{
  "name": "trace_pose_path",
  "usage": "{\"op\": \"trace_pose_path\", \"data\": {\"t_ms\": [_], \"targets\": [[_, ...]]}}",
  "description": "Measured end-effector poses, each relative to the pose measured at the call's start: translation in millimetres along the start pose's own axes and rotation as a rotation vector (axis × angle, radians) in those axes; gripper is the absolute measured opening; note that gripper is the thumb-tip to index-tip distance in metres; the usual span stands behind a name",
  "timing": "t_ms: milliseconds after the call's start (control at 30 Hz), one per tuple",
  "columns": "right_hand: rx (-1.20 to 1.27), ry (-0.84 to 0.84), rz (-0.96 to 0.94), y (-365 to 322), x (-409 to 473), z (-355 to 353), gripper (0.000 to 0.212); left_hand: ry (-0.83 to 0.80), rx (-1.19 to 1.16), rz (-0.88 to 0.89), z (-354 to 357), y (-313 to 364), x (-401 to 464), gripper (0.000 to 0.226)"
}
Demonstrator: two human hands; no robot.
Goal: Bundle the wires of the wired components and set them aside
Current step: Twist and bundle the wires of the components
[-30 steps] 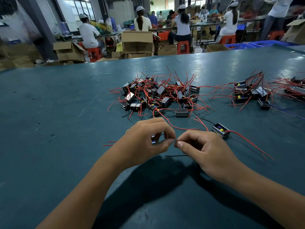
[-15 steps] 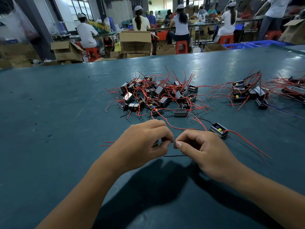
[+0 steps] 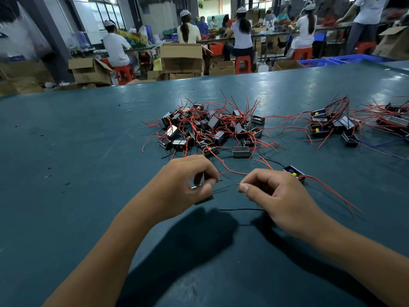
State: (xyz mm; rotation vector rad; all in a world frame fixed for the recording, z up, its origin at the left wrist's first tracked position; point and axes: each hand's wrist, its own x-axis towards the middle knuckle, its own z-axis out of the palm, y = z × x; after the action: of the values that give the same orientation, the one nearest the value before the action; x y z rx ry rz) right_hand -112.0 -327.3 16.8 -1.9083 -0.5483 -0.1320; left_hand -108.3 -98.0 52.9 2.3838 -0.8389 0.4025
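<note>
Both hands are up front over the teal tabletop (image 3: 66,151). The left hand (image 3: 183,185) has its grip curled round one small component (image 3: 202,196), a dark little box with a shiny metal edge peeking out under the thumb and fingers, most of it hidden by the hand. The right hand (image 3: 276,196) has a tight pinch grip, thumb against forefinger, on the tip of a very thin wire end (image 3: 232,182) that runs across the gap between the two hands; it's so fine it's hard to say much more about it. A thin black wire (image 3: 241,209) lies on the tabletop just below the hands.

Behind the hands sits the main pile of components (image 3: 210,127): small black rectangular blocks with silvery frames, some showing a yellow bit inside, all with long red leads sticking out every which way, plus a few black ones. One lone component (image 3: 294,172) sits just beside the right hand, yellow spot visible, red leads trailing off to the right. Further right there's a second, smaller cluster (image 3: 332,127) of the same parts, and another tangle at the frame edge
</note>
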Motion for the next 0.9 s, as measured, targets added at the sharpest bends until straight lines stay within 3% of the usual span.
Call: {"op": "trace_pose_path", "data": {"t_ms": [133,233,367,667,833,900], "targets": [[0.002,-0.003,0.005,-2.2,-0.8,0.5,0.014,-0.305,0.006,-0.036,1.8,-3.0,-3.2,0.016],[0.002,0.004,0.01,-2.8,-0.7,0.3,0.014,-0.419,-0.009,-0.055,4.2,-2.2,-2.5,0.021],[-0.001,0.004,0.008,-1.8,-1.1,-0.2,0.014,-0.44,0.02,-0.046,6.1,-3.0,-1.7,0.01],[0.043,0.001,0.003,0.7,-0.6,-0.6,0.015,-0.452,0.041,-0.077,8.3,-9.5,-4.2,0.007],[0.01,-0.159,0.046,-0.6,5.6,-15.4,0.015,-0.437,-0.02,-0.083,5.7,-13.4,-3.9,0.001],[-0.053,-0.196,0.059,0.9,10.5,-28.7,0.005,-0.415,-0.03,-0.091,5.3,-15.0,-4.4,0.004]]}}
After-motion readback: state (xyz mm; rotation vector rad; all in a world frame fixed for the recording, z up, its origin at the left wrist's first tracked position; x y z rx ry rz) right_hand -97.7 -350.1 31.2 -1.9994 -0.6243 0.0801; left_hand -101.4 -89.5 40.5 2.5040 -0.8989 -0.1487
